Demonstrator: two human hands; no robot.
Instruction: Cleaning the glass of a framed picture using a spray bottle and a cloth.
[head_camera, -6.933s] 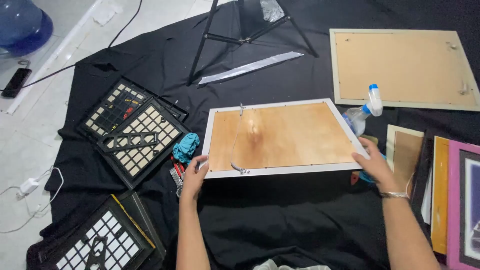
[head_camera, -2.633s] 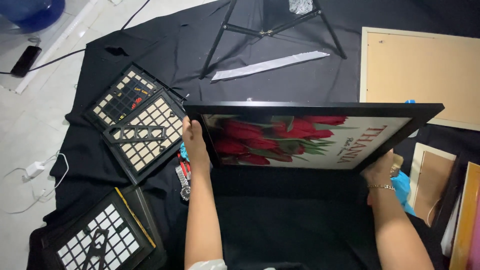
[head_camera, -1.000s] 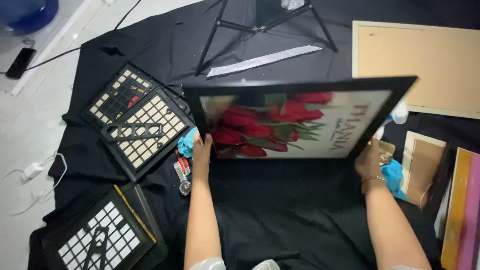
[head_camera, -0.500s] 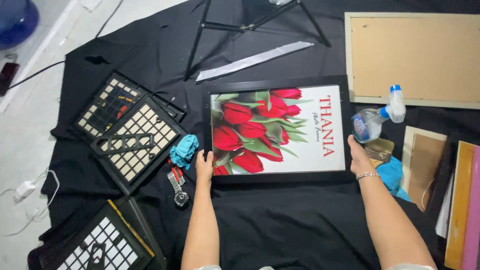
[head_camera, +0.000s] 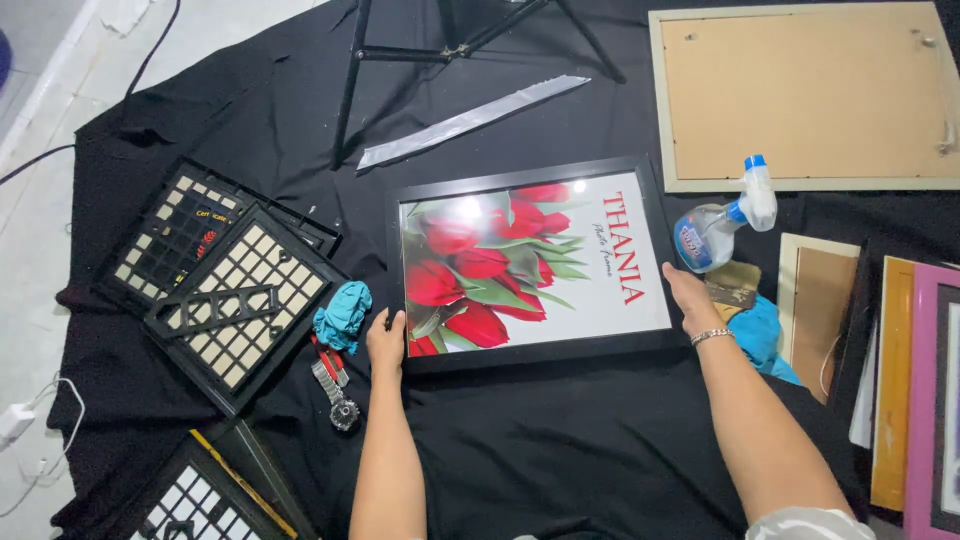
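A black picture frame (head_camera: 530, 355) with a print of red tulips under glass lies face up on the black cloth (head_camera: 560, 450). My left hand (head_camera: 386, 343) rests on its near left corner, thumb on the edge. My right hand (head_camera: 690, 296), with a bracelet at the wrist, holds the frame's right edge. Whether the frame rests fully flat on the cloth I cannot tell. A teal rag (head_camera: 342, 314) and a wristwatch (head_camera: 338, 392) lie just left of my left hand.
A spray bottle (head_camera: 722, 224) lies right of the frame, with a blue cloth (head_camera: 762, 335) below it. A pale frame lies back side up (head_camera: 800, 95) at top right. More frames (head_camera: 915, 370) are stacked at right. Black grid panels (head_camera: 235, 300) lie left. Tripod legs (head_camera: 450, 40) and a silver strip (head_camera: 470, 118) are behind.
The frame lay face down, was lifted on edge and turned over, then laid face up on the cloth. Both hands stayed at its two sides throughout.
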